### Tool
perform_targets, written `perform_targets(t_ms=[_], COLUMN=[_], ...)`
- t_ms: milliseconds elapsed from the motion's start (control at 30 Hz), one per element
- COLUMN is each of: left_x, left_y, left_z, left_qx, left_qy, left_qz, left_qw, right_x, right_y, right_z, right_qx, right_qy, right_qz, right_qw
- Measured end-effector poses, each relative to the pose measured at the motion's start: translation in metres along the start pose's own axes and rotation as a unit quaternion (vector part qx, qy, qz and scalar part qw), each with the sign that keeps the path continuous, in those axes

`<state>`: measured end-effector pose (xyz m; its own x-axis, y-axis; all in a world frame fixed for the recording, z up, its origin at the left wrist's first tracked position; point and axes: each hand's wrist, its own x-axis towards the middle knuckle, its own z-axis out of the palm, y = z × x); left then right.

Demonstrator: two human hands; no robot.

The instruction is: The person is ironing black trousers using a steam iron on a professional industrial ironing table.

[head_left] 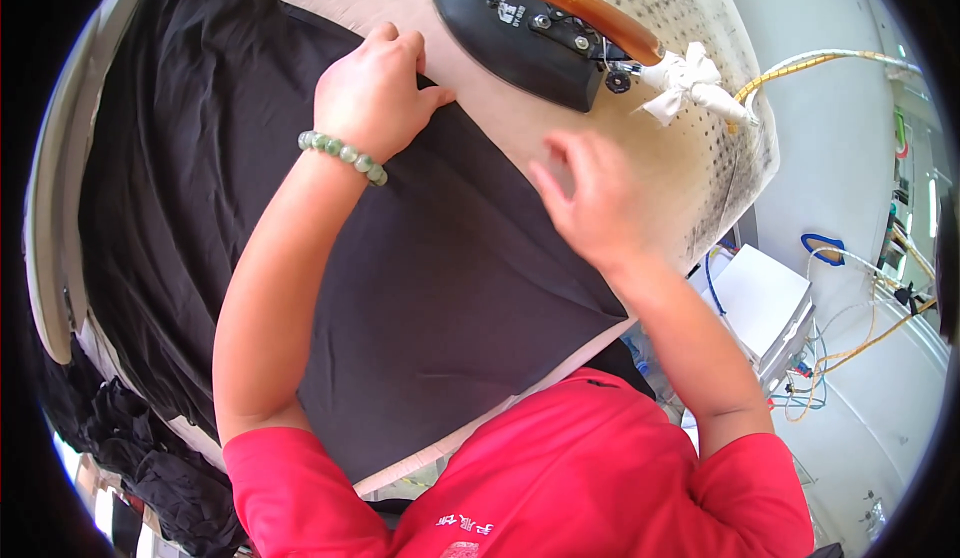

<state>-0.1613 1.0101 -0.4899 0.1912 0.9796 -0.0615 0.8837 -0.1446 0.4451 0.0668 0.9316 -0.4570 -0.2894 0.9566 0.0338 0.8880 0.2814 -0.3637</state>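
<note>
Black cloth (440,268) covers much of the pale padded ironing table (470,88). My left hand (380,88), with a green bead bracelet (342,151) at the wrist, is closed on the far edge of the cloth, thumb pointing right. My right hand (590,193), slightly blurred, is at the cloth's right edge with thumb and fingers apart and nothing between them. Beyond it, a dark iron (520,43) with a wooden handle (570,3) rests on the table. White cloth (695,86) is knotted round the handle's near end.
A hose and yellow cord (800,66) run from the iron off to the right. Dark scorch-like spots mark the table's right side. A white box (765,298) with cables beside it stands below right. More black cloth (165,478) hangs in a heap at lower left.
</note>
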Motion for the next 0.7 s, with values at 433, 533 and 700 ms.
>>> perform_targets(t_ms=[433, 533, 700], left_x=[0.011, 0.011, 0.017], left_y=[0.004, 0.006, -0.002], left_z=[-0.012, -0.013, -0.020], left_qx=[0.075, 0.083, 0.104], left_qy=[-0.031, -0.051, -0.066], left_qz=[-0.028, -0.035, -0.028], left_qw=[0.996, 0.995, 0.992], right_x=[0.077, 0.045, 0.047], right_y=[0.010, 0.012, 0.003], right_z=[-0.049, -0.057, -0.054], right_qx=[-0.063, -0.011, -0.015], right_qy=[-0.068, -0.147, -0.228], right_qz=[0.048, 0.052, 0.022], right_qw=[0.995, 0.988, 0.973])
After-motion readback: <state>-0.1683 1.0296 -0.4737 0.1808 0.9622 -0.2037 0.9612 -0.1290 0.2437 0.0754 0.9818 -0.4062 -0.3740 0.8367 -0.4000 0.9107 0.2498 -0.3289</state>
